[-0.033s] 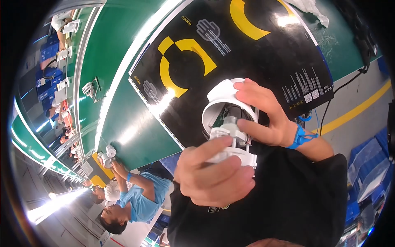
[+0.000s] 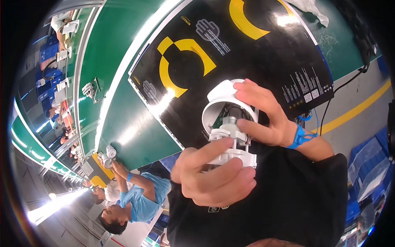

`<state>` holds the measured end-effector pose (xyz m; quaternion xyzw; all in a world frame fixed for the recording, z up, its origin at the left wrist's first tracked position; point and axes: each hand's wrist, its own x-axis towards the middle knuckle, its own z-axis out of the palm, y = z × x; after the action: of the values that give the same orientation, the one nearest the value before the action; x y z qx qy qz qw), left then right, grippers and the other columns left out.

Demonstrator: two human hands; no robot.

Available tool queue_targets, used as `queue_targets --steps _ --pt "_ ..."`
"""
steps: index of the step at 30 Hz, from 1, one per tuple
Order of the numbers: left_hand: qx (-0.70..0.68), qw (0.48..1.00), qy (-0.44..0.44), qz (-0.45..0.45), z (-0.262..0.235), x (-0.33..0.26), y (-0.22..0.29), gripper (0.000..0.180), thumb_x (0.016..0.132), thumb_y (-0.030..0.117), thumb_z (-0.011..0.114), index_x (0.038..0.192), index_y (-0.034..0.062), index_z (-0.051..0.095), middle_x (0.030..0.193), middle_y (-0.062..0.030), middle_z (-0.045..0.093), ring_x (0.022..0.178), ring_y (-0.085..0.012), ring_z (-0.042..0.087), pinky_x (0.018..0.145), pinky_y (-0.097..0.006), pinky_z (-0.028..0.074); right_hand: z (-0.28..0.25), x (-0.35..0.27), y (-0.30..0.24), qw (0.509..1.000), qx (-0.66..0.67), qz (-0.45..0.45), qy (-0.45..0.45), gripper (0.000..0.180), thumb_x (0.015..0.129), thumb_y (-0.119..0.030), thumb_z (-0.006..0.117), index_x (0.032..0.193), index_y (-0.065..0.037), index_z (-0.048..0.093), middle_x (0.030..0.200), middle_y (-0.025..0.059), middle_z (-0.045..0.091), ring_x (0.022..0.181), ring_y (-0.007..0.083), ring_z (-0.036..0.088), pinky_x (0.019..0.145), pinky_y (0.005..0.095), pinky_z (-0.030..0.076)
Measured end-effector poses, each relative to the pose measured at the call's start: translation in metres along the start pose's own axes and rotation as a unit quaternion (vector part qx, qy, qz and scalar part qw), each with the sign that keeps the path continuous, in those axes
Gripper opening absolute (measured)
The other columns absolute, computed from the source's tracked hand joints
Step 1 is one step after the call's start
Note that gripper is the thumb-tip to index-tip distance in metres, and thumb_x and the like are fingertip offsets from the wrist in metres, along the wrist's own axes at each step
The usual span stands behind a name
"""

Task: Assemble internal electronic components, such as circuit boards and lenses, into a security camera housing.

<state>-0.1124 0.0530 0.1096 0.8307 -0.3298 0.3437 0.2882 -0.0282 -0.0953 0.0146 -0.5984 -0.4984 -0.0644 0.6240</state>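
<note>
Got the left hand curled around a white plastic geared mechanism, partly closed on it, index finger stretched out toward the upright posts, remaining visible fingers folded in. Can't tell where the left thumb sits. Got the right hand spread in a wide C, gripping a white rounded housing, fingers over the outside, thumb down at the open mouth beside a gray cylinder. Can't tell if actually touching that.

Holding the whole lot with 2 hands, up over the lower edge of a glossy black mat, close in front of a black shirt. Can see a white toothed gear on the left of the mechanism, plus a bit of green circuit board inside the housing. Wearing a blue wrist strap on the right.

Moving outward, can see broken yellow rings printed on the mat, then green tabletop past the edge. Over to the right, can spot a black cable, a yellow floor stripe and blue bins with clear plastic on top. Lower left, can see a co-worker in a light blue shirt, both hands raised at a white part.
</note>
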Motion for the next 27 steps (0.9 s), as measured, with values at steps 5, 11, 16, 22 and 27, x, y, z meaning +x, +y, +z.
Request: queue_targets --steps 5,11,16,22,27 --pt "0.02 0.987 -0.068 0.147 0.0 0.004 -0.016 0.016 0.065 0.008 0.065 0.081 0.0058 0.069 0.091 -0.0058 0.061 0.09 -0.0175 0.059 0.072 -0.038 0.061 -0.002 -0.004 0.0 1.0 0.008 0.005 0.01 0.034 0.076 -0.003 0.067 0.109 -0.001 0.06 0.125 0.0271 0.05 0.109 0.0437 0.055 0.092 0.0551 0.047" --pt "0.05 0.965 -0.117 0.227 -0.003 0.022 -0.018 0.022 0.068 0.011 0.064 0.089 0.005 0.067 0.095 -0.005 0.06 0.097 -0.0175 0.056 0.075 -0.037 0.06 0.011 -0.01 -0.004 0.997 0.011 -0.016 0.081 0.039 0.076 -0.003 0.067 0.112 0.002 0.055 0.123 0.0309 0.05 0.105 0.0457 0.057 0.088 0.0541 0.05" --pt "0.061 0.972 -0.148 0.171 -0.011 0.022 -0.026 0.022 0.069 0.011 0.064 0.091 0.0051 0.066 0.095 -0.0042 0.06 0.096 -0.0162 0.056 0.076 -0.035 0.059 0.006 -0.009 -0.001 0.997 -0.021 -0.02 0.068 0.041 0.075 -0.004 0.068 0.113 0.001 0.056 0.121 0.0308 0.052 0.105 0.0458 0.058 0.087 0.0537 0.051" --pt "0.082 0.966 -0.14 0.199 -0.013 0.021 -0.037 0.021 0.066 0.011 0.066 0.087 0.0082 0.068 0.094 -0.0007 0.061 0.097 -0.0127 0.056 0.072 -0.031 0.059 0.017 -0.01 0.003 0.996 -0.018 -0.008 0.083 0.04 0.077 -0.006 0.066 0.115 0.001 0.056 0.121 0.029 0.054 0.105 0.0442 0.058 0.089 0.0522 0.051" --pt "0.104 0.975 -0.086 0.178 0.006 -0.001 -0.022 0.021 0.067 0.011 0.067 0.088 0.0093 0.068 0.098 -0.0003 0.059 0.098 -0.0136 0.056 0.076 -0.033 0.059 0.016 -0.015 0.005 0.995 -0.028 -0.015 0.094 0.039 0.077 -0.005 0.066 0.114 0.002 0.055 0.123 0.0292 0.052 0.106 0.0446 0.058 0.088 0.0524 0.051"
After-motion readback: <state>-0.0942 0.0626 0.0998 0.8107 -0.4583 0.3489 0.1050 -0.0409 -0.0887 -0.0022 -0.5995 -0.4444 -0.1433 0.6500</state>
